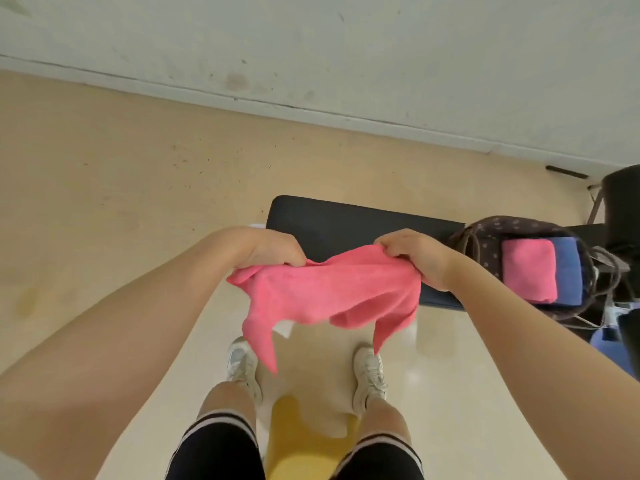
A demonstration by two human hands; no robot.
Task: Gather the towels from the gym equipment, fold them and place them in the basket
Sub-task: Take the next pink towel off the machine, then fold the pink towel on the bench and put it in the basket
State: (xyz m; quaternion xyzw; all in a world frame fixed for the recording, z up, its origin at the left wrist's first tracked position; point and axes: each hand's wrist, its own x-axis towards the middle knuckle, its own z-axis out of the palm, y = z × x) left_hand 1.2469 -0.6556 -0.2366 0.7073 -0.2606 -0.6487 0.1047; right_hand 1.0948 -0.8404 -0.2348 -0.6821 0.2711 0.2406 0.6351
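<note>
I hold a pink towel (329,292) stretched in the air between both hands, in front of a black padded bench (346,223). My left hand (270,249) grips its left top edge and my right hand (415,258) grips its right top edge. The cloth hangs crumpled, with two corners drooping toward my shoes. To the right sits a dark patterned basket (485,233) holding a folded pink towel (530,271) and a folded blue towel (568,271) side by side. A yellow towel (304,441) hangs low between my legs; I cannot tell what holds it.
Beige floor (121,202) stretches to the left and behind the bench up to a pale wall (346,46). Black equipment and metal frame parts (620,202) crowd the far right beside the basket. My white shoes (370,372) stand just short of the bench.
</note>
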